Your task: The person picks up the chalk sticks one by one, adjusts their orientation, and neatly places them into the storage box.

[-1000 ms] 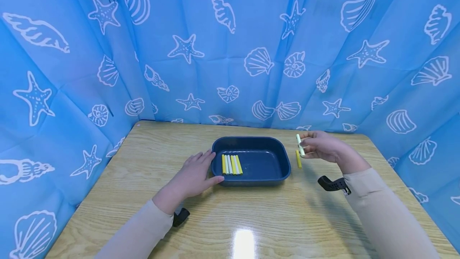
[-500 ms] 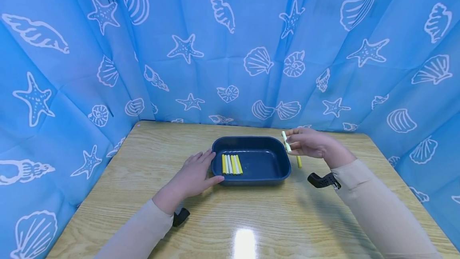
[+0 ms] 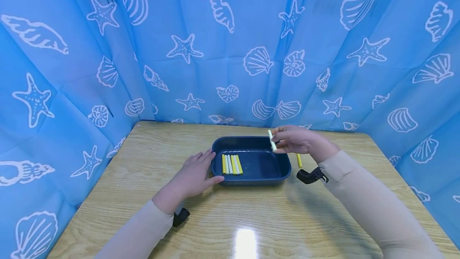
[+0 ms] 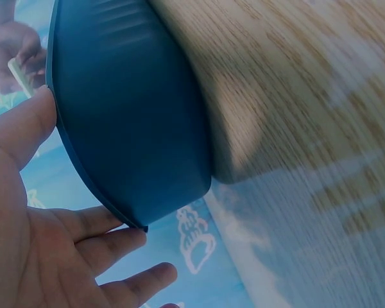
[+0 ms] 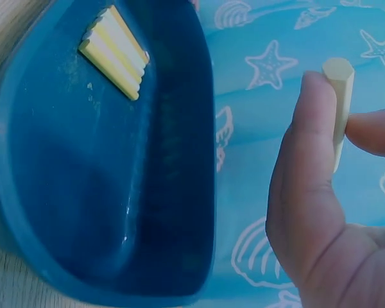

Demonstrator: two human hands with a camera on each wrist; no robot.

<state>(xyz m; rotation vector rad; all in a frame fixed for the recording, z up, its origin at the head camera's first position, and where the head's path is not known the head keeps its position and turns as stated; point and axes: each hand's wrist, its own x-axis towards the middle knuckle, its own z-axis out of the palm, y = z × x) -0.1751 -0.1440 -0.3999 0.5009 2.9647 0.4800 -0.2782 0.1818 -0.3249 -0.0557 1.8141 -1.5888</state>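
Between thumb and fingers my right hand [image 3: 295, 140] pinches a pale stick of chalk [image 3: 272, 140], held tilted above the right back part of a dark blue basin [image 3: 256, 182]. Its six-sided end shows in the right wrist view, where the chalk [image 5: 339, 80] is seen nearly end-on. My left hand [image 3: 194, 173] rests at the basin's left end, thumb and fingertips on the rim, fingers loosely spread. Inside the basin, against the left side, several yellow and white chalk sticks [image 3: 231, 165] lie side by side in a row.
One yellow chalk stick [image 3: 299, 160] lies on the wooden table [image 3: 172, 139], just right of the basin, below my right wrist. A blue curtain [image 3: 223, 75] with shells and starfish stands behind the table and along both sides.
My right hand has moved left with the pale chalk, from beside the basin to over its right part. The left hand, basin and row of chalk have stayed in place.
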